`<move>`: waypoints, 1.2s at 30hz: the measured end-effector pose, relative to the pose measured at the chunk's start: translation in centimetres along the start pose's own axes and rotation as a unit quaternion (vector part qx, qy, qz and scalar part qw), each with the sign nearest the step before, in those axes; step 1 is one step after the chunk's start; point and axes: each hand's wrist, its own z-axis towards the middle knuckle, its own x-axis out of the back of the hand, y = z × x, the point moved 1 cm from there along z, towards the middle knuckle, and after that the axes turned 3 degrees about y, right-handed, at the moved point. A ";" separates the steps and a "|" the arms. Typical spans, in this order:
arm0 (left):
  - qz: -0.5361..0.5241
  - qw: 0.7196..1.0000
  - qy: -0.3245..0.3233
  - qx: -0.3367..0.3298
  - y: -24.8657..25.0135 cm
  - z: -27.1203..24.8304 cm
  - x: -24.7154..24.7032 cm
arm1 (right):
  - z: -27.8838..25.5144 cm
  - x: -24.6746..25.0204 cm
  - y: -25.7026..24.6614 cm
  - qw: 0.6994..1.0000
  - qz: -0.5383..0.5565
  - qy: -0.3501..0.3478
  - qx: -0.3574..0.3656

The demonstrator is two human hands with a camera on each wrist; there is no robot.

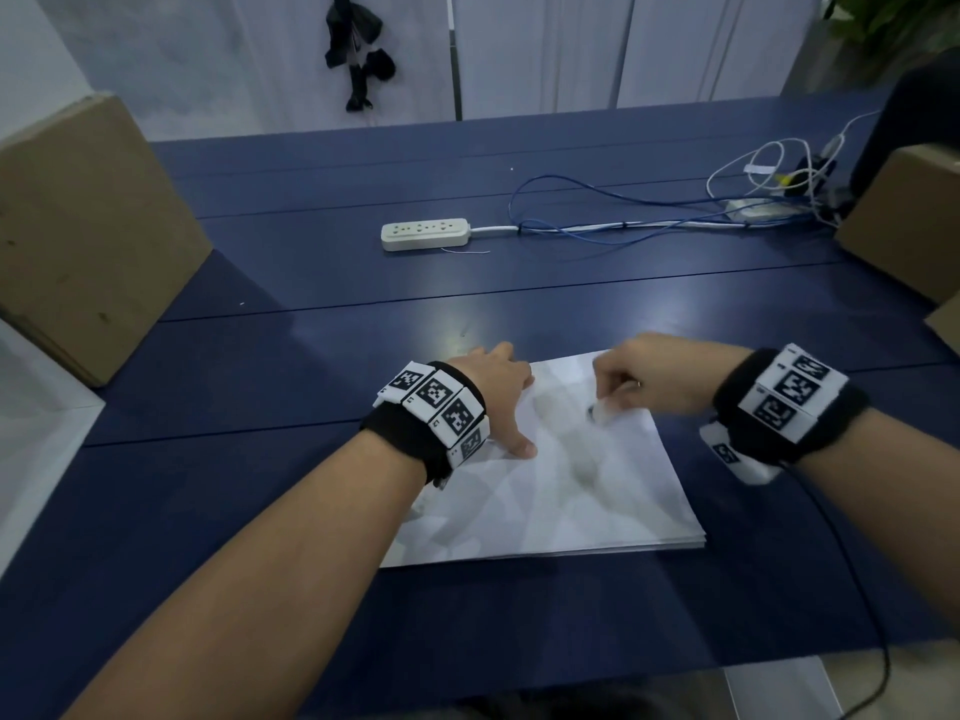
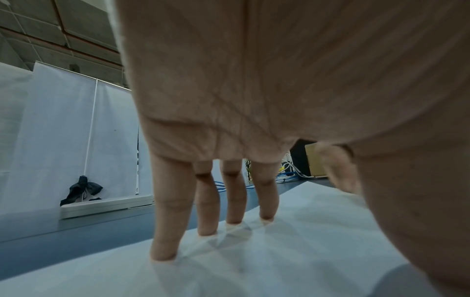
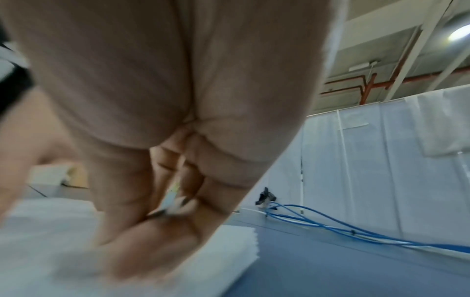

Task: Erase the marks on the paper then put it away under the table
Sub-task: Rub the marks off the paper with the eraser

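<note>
A thin stack of white paper (image 1: pixel 571 491) lies on the blue table (image 1: pixel 311 356) in front of me. My left hand (image 1: pixel 498 387) presses flat on the stack's left edge, straight fingers (image 2: pixel 167 221) spread on the paper (image 2: pixel 279 251). My right hand (image 1: pixel 628 381) hovers over the upper part of the sheet and pinches a small white eraser (image 1: pixel 602 414) against a dark mark. In the blurred right wrist view the curled fingers (image 3: pixel 188 201) close round the eraser (image 3: pixel 169 199) above the paper (image 3: pixel 50 251).
A white power strip (image 1: pixel 423 233) lies mid-table with blue cables (image 1: pixel 597 220) running right to a tangle of white wires (image 1: pixel 769 174). Cardboard boxes stand at the left (image 1: pixel 83 236) and right (image 1: pixel 904 220) edges. A white curtain (image 1: pixel 545 49) hangs behind.
</note>
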 end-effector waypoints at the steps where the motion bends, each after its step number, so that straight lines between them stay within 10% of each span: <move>1: -0.001 1.000 -0.001 0.001 0.0 0.0 0.0 | 0.3 0.5 0.2 0.999 -0.017 0.034 -0.020; 8: -0.002 1.000 -0.001 0.001 -0.1 0.0 0.0 | -0.9 -0.7 -0.5 0.997 0.046 -0.062 0.030; 14: 0.000 1.000 -0.003 -0.001 0.0 -0.2 0.2 | 2.0 0.8 1.1 0.994 -0.030 0.088 -0.049; 20: -0.002 1.000 0.011 0.001 0.0 -0.2 -0.1 | -0.9 -0.3 -0.8 0.998 0.015 -0.066 0.016; 26: 0.006 1.000 0.004 0.001 0.0 -0.3 0.1 | 1.2 0.9 0.8 0.994 -0.035 0.090 -0.046; 36: 0.008 1.000 0.013 -0.002 0.3 -0.7 0.0 | -3.0 -1.6 -1.3 1.000 -0.018 0.007 -0.020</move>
